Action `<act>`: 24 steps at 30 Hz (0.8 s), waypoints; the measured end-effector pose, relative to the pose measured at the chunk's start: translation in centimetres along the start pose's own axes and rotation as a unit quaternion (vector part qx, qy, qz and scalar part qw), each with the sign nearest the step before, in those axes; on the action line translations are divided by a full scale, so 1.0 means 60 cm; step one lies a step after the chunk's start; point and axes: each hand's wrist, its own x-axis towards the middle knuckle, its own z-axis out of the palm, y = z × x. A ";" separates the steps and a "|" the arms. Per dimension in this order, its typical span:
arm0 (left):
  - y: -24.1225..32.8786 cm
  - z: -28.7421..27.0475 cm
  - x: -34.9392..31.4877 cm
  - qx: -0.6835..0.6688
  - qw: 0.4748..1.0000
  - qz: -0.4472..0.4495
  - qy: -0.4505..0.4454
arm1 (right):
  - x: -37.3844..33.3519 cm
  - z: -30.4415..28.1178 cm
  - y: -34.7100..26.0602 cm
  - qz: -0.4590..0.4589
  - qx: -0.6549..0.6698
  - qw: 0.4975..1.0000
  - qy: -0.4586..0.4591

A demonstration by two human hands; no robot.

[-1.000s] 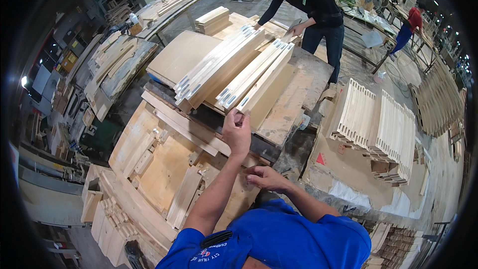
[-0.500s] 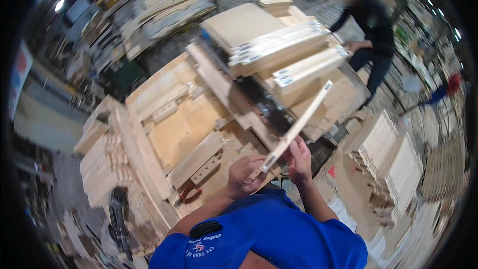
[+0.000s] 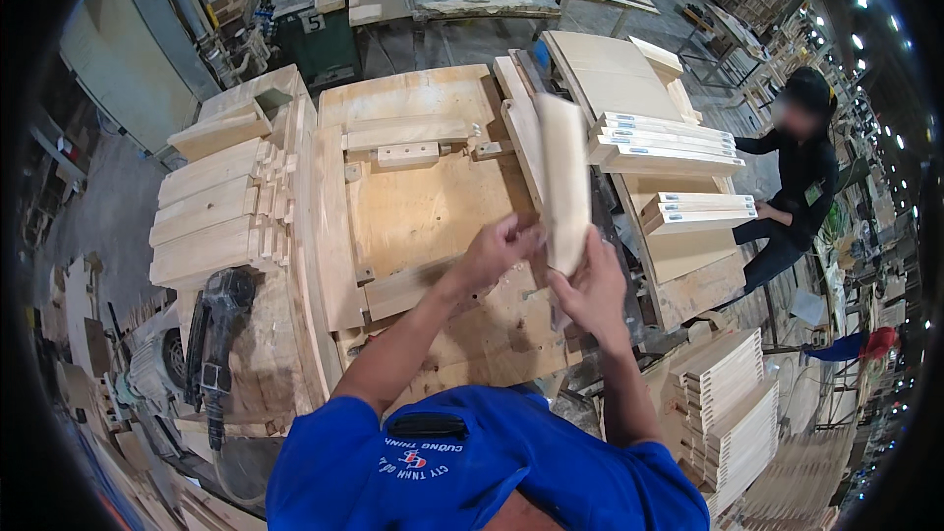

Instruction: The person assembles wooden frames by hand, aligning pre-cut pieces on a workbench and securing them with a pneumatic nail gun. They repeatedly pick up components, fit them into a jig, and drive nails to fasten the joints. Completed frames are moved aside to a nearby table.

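Observation:
My right hand [image 3: 595, 285] is closed around the lower end of a pale wooden board [image 3: 563, 182], which stands up tilted and slightly blurred by motion. Just left of the board is my left hand [image 3: 497, 254], its fingers loosely bent and apart, with nothing visible in them. Below both hands lies a plywood worktop [image 3: 423, 211] bearing a wooden frame jig. A short block with holes [image 3: 408, 154] sits at the jig's far side. Part of the pliers' red handle [image 3: 360, 346] shows beside my left forearm.
Stacked wooden pieces [image 3: 211, 202] and a power drill [image 3: 226, 320] lie at left. On the right-hand table, pale rails [image 3: 669, 143] lie piled by a co-worker [image 3: 801, 157] in dark clothes. More slats [image 3: 723, 413] are stacked at lower right.
The view has turned to the right. The board has swung more upright and shows its broad face. My left hand has come off the board; the right still grips it.

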 end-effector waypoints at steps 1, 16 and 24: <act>-0.009 -0.008 0.040 -0.054 0.998 -0.018 0.032 | 0.022 0.029 0.000 0.025 -0.051 0.998 -0.021; -0.201 -0.168 0.247 -0.097 0.969 -0.121 0.190 | 0.050 0.146 -0.009 -0.059 -0.068 0.991 -0.097; -0.206 -0.187 0.244 -0.013 0.968 -0.197 0.154 | 0.002 0.140 -0.021 -0.014 -0.042 0.986 -0.161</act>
